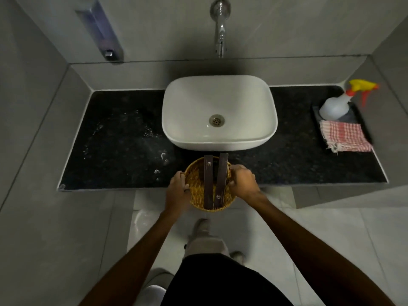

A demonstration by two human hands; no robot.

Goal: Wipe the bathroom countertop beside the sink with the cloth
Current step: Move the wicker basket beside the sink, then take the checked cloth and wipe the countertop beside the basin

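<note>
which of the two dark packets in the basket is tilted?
The right-hand dark packet, nearer the right hand: its top leans right. The left packet runs straight up and down in the wicker basket.

both forearms are bare to the bottom of the frame — no sleeves, watch or rings show. the left hand (176, 191) and right hand (244, 183) are ungloved. a black garment (220, 281) covers the torso below. light grey trousers (206, 244) show beneath it — and pale shoes (238, 257), blurred, on the floor.
</note>
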